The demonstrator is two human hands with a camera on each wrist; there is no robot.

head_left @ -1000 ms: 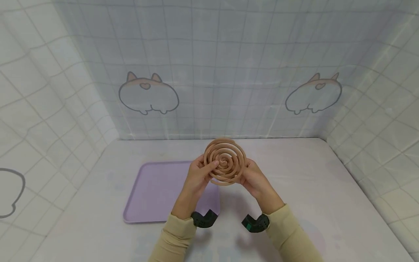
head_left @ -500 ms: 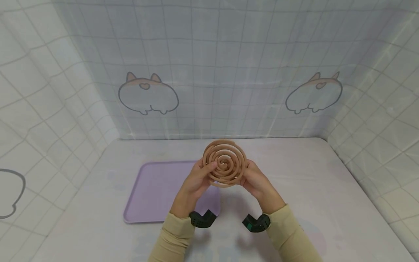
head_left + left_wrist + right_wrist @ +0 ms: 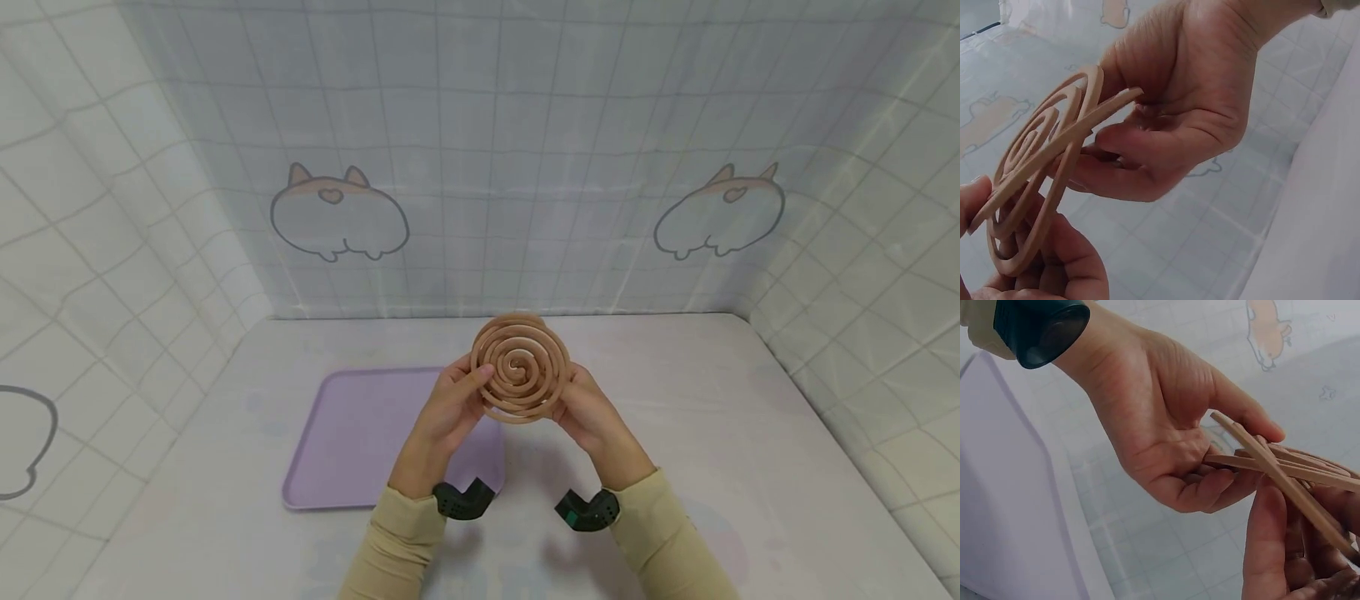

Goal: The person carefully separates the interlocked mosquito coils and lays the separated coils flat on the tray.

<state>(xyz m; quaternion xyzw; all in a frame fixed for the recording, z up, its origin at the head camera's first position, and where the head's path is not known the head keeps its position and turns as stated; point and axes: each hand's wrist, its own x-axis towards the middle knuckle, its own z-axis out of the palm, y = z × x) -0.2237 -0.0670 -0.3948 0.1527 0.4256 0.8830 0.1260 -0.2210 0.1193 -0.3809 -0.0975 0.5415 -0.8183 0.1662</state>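
Observation:
A brown mosquito coil (image 3: 517,320) is held up above the table, its spiral face toward the head camera. It looks like two nested spirals: in the left wrist view one coil layer (image 3: 1041,159) is seen edge-on, crossing the tilted rings of the other. My left hand (image 3: 450,408) grips the left side, thumb on the face near the centre. My right hand (image 3: 590,412) grips the right edge, its fingertips partly hidden behind the coil. In the right wrist view the left hand (image 3: 1147,412) appears across the coil, with the right hand's fingers (image 3: 1266,544) below it.
A shallow purple tray (image 3: 360,433) lies on the white table (image 3: 697,400), left of and partly beneath the left forearm. Gridded cloth walls (image 3: 525,167) with cartoon animal prints enclose the back and sides. Each wrist carries a dark camera mount.
The coil dips slightly, then rises and shifts a little to the right, turning slightly. Both hands keep their grip. The tray has not moved.

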